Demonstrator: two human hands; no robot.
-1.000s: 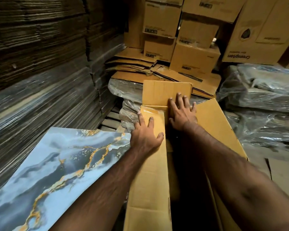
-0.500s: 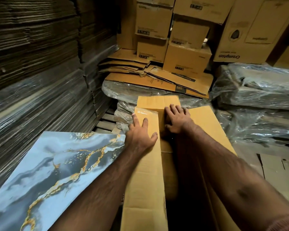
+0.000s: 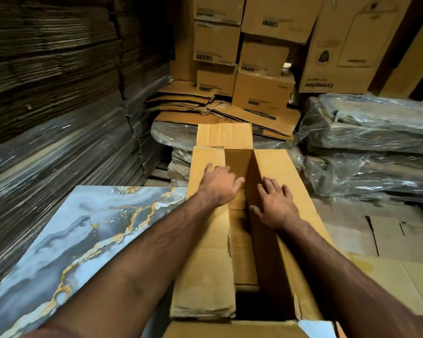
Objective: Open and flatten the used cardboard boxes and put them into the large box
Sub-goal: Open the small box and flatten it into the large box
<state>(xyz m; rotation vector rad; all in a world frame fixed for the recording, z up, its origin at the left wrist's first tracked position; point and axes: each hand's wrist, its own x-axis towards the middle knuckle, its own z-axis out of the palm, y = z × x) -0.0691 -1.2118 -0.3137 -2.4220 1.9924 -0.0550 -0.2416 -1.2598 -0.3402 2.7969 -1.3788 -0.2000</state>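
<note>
So the large box (image 3: pixel 291 240) sits open right in front of me. Flattened cardboard (image 3: pixel 242 252) lies inside it. My left hand (image 3: pixel 220 184) rests on its left flap (image 3: pixel 205 264), my right hand (image 3: pixel 276 203) on its right flap. Left of the box there's a marble-print panel (image 3: pixel 71 240). Behind it are plastic-wrapped bundles (image 3: pixel 174 135), with stacked cartons (image 3: pixel 261 91) further back.

Both bare arms reach forward, left hand (image 3: pixel 219 183) and right hand (image 3: pixel 276 206) spread palm-down.

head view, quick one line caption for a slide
Both hands, left hand and right hand, press apart the top flaps of the large box in a cardboard storeroom.
</note>
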